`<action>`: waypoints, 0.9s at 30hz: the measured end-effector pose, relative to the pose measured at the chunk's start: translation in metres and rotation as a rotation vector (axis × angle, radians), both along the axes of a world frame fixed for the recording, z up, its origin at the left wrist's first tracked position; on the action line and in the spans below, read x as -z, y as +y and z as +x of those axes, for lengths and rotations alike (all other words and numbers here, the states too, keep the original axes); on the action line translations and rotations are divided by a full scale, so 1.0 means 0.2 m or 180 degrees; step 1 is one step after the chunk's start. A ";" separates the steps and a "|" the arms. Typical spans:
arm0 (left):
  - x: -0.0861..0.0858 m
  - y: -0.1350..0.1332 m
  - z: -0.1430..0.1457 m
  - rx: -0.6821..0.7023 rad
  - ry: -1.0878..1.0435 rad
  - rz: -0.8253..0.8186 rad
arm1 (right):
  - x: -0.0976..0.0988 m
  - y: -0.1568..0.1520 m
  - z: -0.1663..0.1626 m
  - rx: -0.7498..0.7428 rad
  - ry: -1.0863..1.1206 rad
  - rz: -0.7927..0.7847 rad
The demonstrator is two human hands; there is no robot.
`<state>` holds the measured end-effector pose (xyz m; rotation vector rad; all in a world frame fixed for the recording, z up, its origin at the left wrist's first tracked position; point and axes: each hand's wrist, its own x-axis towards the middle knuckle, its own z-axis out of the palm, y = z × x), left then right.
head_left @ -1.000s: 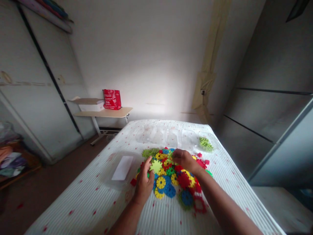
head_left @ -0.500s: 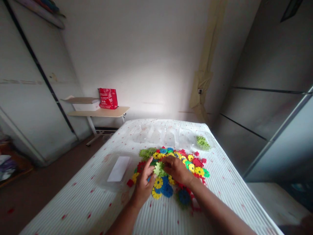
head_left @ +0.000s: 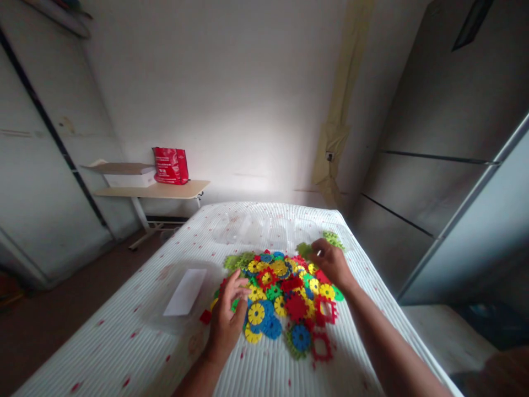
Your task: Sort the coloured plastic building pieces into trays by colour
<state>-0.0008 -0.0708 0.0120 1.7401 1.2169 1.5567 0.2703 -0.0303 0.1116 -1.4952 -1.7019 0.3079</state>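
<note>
A heap of flat plastic gear pieces (head_left: 281, 298) in red, yellow, blue and green lies on a white striped bedsheet (head_left: 124, 342). My left hand (head_left: 226, 314) rests at the heap's left edge with fingers spread, touching the pieces. My right hand (head_left: 330, 262) is raised at the heap's far right, fingers pinched on a light green gear piece (head_left: 305, 249). Just beyond it a small pile of light green pieces (head_left: 333, 238) sits in a clear plastic tray (head_left: 264, 229).
A clear lid with a white paper card (head_left: 185, 292) lies left of the heap. Beyond the bed stand a small wooden table (head_left: 157, 192) with a red bag (head_left: 170, 165) and a white box. Grey wardrobe doors rise on the right.
My right hand picked the light green gear out of the heap's middle and carried it to the far right. The left hand stayed by the heap's left edge. The view shifted left.
</note>
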 end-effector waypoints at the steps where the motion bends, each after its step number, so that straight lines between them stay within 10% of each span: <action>1: 0.00 0.00 0.00 -0.0097 0.0006 0.0029 | -0.03 0.03 0.09 0.0371 -0.0079 0.0140; 5: -0.01 0.01 -0.01 -0.0352 0.0311 0.0194 | -0.08 0.21 0.37 0.1781 -0.0604 0.0260; 9: -0.02 0.02 -0.02 -0.0523 0.0874 0.0567 | -0.03 0.37 0.47 0.2149 -0.0966 -0.0001; 22: 0.01 0.03 -0.01 -0.0788 0.1670 0.0694 | 0.05 0.32 -0.37 -0.0958 -0.1713 -0.0176; 27: 0.02 0.03 0.00 -0.0795 0.1889 0.0562 | 0.08 0.31 -0.65 -0.1255 -0.2296 -0.0600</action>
